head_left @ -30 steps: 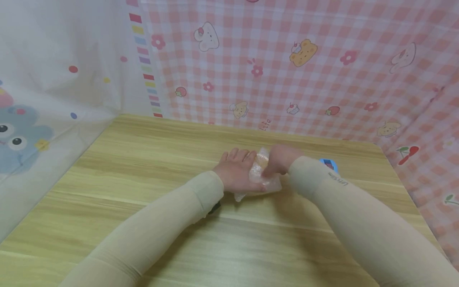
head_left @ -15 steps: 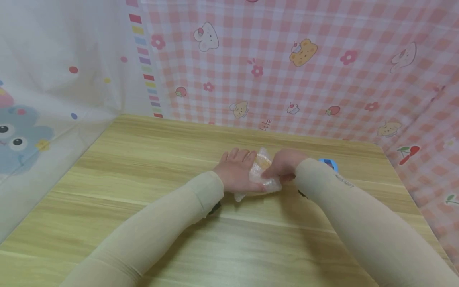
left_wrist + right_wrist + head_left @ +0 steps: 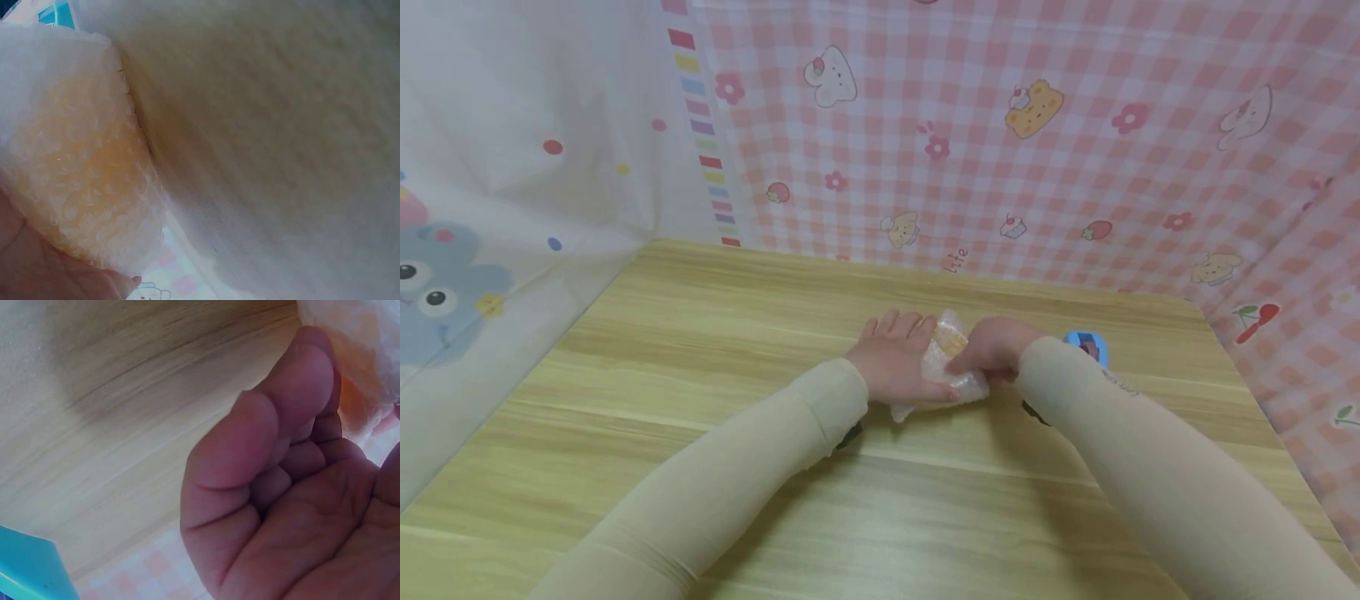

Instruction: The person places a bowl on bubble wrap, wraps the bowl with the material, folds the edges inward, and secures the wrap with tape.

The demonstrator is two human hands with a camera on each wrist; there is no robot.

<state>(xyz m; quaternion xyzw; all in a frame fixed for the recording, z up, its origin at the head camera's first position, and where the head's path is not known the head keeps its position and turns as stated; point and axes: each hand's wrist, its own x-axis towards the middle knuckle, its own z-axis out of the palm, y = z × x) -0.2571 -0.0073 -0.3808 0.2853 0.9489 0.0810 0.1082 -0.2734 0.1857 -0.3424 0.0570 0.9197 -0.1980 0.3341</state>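
Observation:
A bundle of clear bubble wrap (image 3: 937, 363) lies on the wooden table, with something orange-yellow (image 3: 87, 162) showing blurred through its layers. My left hand (image 3: 895, 360) rests flat over the bundle's left side, fingers extended away from me and thumb along the near edge. On the other side, my right hand (image 3: 998, 346) has its fingers curled in, and its thumb and index finger pinch the wrap's right part. In the right wrist view, the index fingertip (image 3: 315, 353) is right at the bubble wrap (image 3: 369, 337). The wrapped thing's kind is hidden.
Just beyond my right wrist lies a blue rounded object (image 3: 1093, 343) with a dark middle, partly covered by the sleeve. A pink checked cloth (image 3: 970, 167) hangs behind the wooden table (image 3: 715, 333), and a pale printed sheet (image 3: 550, 192) hangs at the left.
My right hand has shifted slightly right and towards me, its wrist turning, so more of the orange patch and the blue object shows. The left hand and bundle have stayed put.

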